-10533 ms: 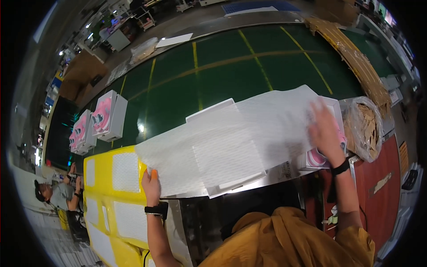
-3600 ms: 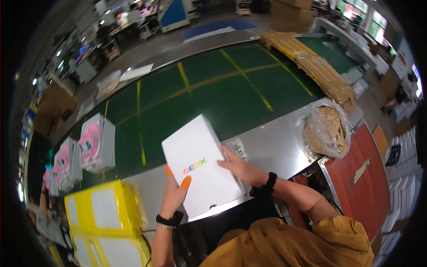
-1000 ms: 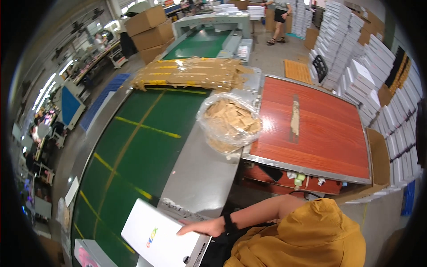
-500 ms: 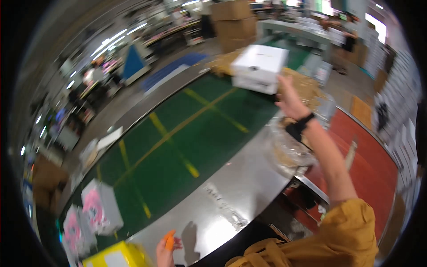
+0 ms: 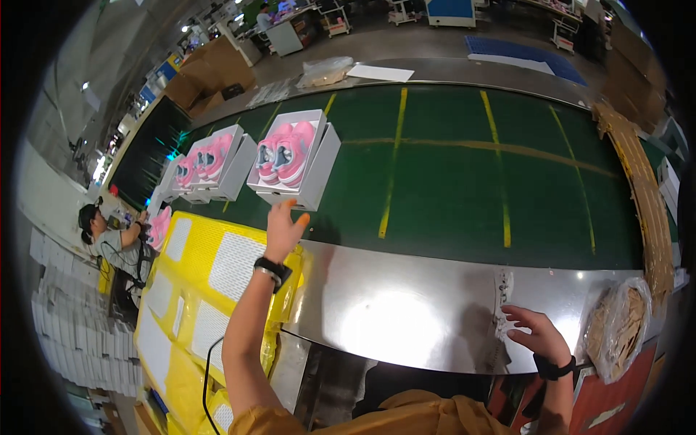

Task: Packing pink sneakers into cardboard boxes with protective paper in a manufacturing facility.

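My left hand [image 5: 285, 228], with orange covers on its fingertips, reaches to the near edge of an open white shoe box [image 5: 313, 187]. Its thumb stands apart from the fingers, and whether the fingertips touch the box I cannot tell. In the tray on top of that box sits a pair of pink sneakers [image 5: 288, 154]. Further left on the green conveyor belt [image 5: 442, 174] are more open white boxes [image 5: 235, 172] with pink sneakers. My right hand [image 5: 538, 333] hovers over the metal ledge [image 5: 391, 297], fingers spread and holding nothing.
Yellow-wrapped packs [image 5: 217, 283] are piled left of my left forearm. A clear plastic bag [image 5: 618, 330] of brown material lies at the ledge's right end. A brown-taped strip [image 5: 638, 196] crosses the belt's right end. A co-worker [image 5: 119, 235] handles pink shoes at the far left.
The view has swung left. My right hand has left the closed white box at the belt's far end and come back over the ledge. My left hand has reached forward to a shoe box.
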A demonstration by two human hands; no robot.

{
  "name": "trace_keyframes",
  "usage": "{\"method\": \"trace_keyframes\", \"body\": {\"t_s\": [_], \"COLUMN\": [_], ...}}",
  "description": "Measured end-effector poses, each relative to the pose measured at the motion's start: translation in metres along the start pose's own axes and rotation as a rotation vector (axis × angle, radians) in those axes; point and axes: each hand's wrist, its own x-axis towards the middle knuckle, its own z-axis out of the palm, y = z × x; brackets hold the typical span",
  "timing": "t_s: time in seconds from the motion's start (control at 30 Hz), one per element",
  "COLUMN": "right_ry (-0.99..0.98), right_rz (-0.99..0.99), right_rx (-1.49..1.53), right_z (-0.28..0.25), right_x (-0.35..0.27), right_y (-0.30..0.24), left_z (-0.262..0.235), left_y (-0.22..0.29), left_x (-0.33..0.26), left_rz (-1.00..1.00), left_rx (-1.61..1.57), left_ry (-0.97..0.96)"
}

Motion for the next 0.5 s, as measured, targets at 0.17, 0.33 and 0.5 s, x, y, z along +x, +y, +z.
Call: {"method": "trace_keyframes", "body": {"t_s": [0.17, 0.33, 0.5], "right_ry": [0.09, 0.061, -0.028], "right_rz": [0.134, 0.104, 0.116], "right_rx": [0.081, 0.181, 0.362], "right_z": [0.006, 0.024, 0.049], "right_x": [0.025, 0.047, 0.063], "right_y": [-0.008, -0.027, -0.042], "left_z": [0.033, 0.051, 0.022], "left_y": [-0.025, -0.048, 0.066], "left_x": [0.066, 0.083, 0.038], "left_rz": [-0.032, 0.068, 0.273], "left_rx": [0.411, 0.51, 0.142], "left_ry": [0.058, 0.084, -0.064]}}
